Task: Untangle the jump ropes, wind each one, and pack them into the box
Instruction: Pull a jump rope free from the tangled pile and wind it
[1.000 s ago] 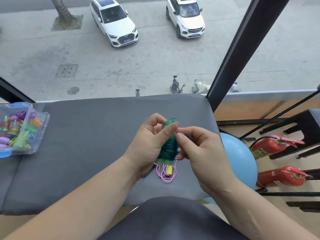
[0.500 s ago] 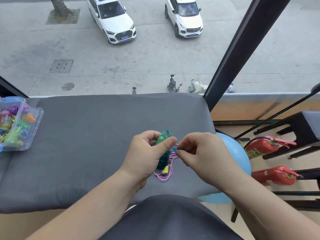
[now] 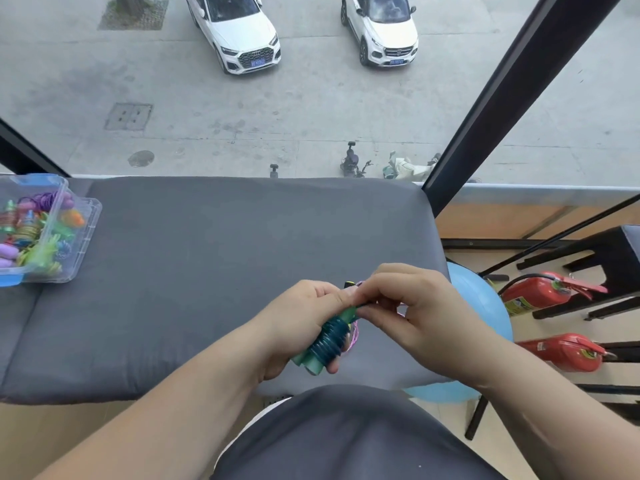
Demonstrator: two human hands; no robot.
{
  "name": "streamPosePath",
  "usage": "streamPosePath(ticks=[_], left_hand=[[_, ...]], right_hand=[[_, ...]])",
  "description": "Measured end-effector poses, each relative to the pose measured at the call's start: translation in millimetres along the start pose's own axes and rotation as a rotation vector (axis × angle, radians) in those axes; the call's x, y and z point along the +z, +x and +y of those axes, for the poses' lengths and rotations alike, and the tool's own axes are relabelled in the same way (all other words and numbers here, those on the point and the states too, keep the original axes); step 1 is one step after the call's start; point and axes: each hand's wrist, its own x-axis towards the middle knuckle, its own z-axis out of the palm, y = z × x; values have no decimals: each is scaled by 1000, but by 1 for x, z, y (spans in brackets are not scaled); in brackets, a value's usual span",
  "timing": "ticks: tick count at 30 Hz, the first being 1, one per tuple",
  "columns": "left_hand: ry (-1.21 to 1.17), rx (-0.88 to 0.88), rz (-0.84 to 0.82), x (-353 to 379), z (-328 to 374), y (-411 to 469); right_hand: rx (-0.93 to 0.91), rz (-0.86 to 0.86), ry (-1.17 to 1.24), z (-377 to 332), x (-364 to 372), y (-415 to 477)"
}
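My left hand grips a green jump rope, its teal cord wound tightly round the two handles. It is tilted, top end toward the right. My right hand pinches the top end of that bundle between thumb and fingers. A thin pink rope loops behind the bundle, mostly hidden by my hands. Both hands hover over the near right part of the grey cushion. A clear plastic box at the far left holds several wound colourful ropes.
The cushion ends at a window ledge with a black frame post at the right. A blue ball and two red fire extinguishers lie on the floor to the right. My grey-clad knee is at the bottom.
The green bundle has tipped from upright to slanting, its lower end now toward me. My right hand moved from pulling the cord end to pinching the bundle's top. The pink loops are now mostly hidden.
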Motion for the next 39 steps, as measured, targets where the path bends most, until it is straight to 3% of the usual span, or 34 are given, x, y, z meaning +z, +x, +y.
streamPosePath(ticks=[4,10,27,34,36,39], left_hand=[[151,34,64,-13,-3,-1],[227,117,-11,-14,-2,-6],[137,215,-140,-24,-8,-5],[-14,184,38,-27,-11,0],[-48,160,134,-23,-10,4],[82,125,170,-19,-12,10]], right_hand=[[33,14,132,-8,2,3],[261,114,386,-21,7,9],[166,-10,527,-30,-4,11],[118,-115,329,-31,-2,10],[43,-128,129,-31,2,10],[-132,-113,-212,-32,7,15]])
